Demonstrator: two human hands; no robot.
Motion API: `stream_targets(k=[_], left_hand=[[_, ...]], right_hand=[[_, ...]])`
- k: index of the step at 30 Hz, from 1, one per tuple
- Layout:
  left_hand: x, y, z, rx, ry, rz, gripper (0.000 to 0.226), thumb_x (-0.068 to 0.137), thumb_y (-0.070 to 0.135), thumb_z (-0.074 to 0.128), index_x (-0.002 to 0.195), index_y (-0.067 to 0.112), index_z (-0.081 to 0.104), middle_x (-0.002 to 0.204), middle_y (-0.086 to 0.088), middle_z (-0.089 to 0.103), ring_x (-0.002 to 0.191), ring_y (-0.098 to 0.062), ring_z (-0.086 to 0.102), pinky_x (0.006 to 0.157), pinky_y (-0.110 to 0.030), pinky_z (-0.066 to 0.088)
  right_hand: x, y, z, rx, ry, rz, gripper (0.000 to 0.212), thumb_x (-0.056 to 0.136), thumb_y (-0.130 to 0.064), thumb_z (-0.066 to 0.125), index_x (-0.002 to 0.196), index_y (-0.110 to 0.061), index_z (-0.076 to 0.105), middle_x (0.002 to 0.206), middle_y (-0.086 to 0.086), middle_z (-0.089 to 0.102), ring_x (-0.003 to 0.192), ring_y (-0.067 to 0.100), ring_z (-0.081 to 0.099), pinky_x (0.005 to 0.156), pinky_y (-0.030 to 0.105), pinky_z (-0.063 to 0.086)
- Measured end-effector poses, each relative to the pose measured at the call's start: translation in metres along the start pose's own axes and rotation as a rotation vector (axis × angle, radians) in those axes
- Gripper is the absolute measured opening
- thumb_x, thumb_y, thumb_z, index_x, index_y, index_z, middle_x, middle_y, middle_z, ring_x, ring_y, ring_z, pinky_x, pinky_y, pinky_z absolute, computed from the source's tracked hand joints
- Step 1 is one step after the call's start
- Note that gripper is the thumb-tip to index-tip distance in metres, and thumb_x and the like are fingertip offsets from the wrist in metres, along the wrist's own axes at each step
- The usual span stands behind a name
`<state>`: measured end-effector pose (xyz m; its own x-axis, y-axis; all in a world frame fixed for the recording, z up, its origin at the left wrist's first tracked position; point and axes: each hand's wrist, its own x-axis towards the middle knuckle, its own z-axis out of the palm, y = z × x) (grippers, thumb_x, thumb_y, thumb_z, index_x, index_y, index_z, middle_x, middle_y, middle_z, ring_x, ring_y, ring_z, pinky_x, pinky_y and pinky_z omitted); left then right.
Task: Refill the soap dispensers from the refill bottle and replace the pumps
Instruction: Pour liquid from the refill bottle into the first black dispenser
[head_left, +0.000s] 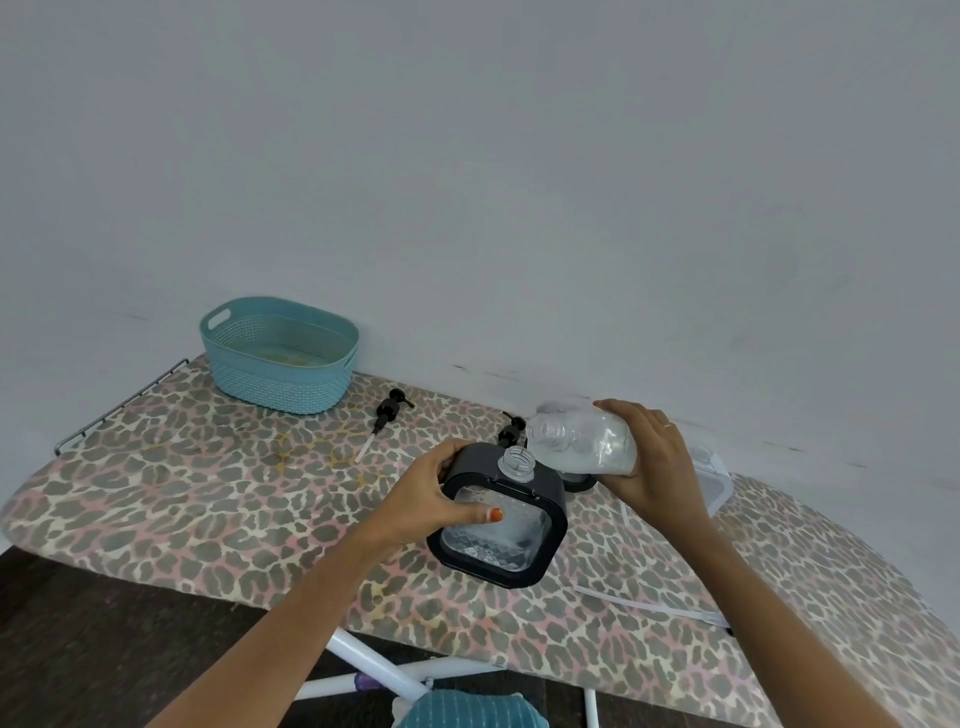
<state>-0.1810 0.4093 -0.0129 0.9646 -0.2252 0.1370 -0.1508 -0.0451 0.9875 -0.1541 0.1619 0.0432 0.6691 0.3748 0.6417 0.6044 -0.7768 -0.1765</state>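
Clear refill bottle (589, 441), gripped in the right hand (647, 460), tips toward the open neck of the black-framed dispenser (501, 525), which the left hand (434, 501) steadies on the ironing board (182, 493) for pouring.

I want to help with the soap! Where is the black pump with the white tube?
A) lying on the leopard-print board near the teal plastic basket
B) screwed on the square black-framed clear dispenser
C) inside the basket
A: the black pump with the white tube lies flat on the leopard-print board, beside the teal plastic basket.
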Motion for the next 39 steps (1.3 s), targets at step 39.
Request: stream_targets(k=[39], left_hand=[[0.134, -0.077, -0.095, 0.068, 0.137, -0.139, 0.06, 0.063, -0.01, 0.075, 0.099, 0.031, 0.051, 0.102, 0.007, 0.059, 0.088, 0.002, 0.062, 0.07, -0.01, 0.051]], right_hand=[[-0.035, -0.014, 0.072, 0.528, 0.047, 0.578, 0.062, 0.048, -0.053, 0.071, 0.102, -0.064, 0.043, 0.102, -0.038, 0.056, 0.094, -0.016, 0.054, 0.074, 0.0, 0.042]])
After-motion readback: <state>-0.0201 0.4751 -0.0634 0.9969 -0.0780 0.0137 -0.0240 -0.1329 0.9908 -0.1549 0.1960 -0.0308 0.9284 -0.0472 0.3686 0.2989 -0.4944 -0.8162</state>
